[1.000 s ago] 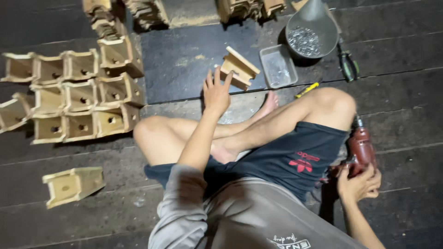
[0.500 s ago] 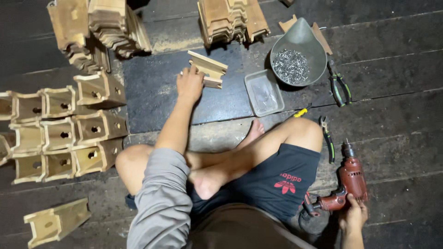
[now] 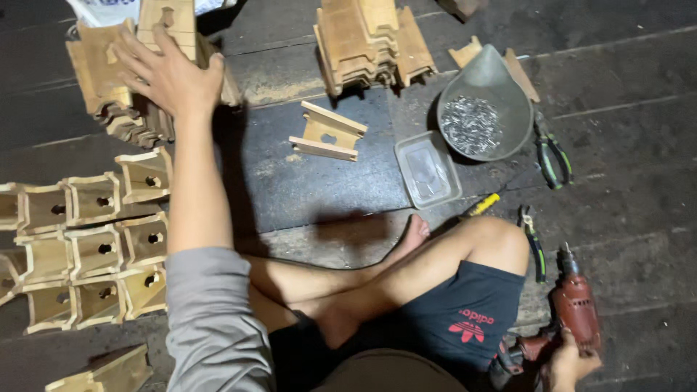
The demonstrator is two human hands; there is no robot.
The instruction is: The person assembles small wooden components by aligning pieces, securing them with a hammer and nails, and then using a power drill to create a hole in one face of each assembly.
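Dark wooden plank floor (image 3: 624, 87) seen from above, with a person sitting cross-legged on it. The left hand (image 3: 168, 72) reaches forward, fingers spread wide and flat on a stack of pale cut wooden pieces (image 3: 131, 87). Right of that stack lies a single small wooden frame piece (image 3: 327, 131), then a clear plastic tray (image 3: 428, 168) and a grey metal scoop of nails (image 3: 483, 109). Well below the scoop, the right hand (image 3: 570, 363) is curled around the handle of a red electric drill (image 3: 570, 319).
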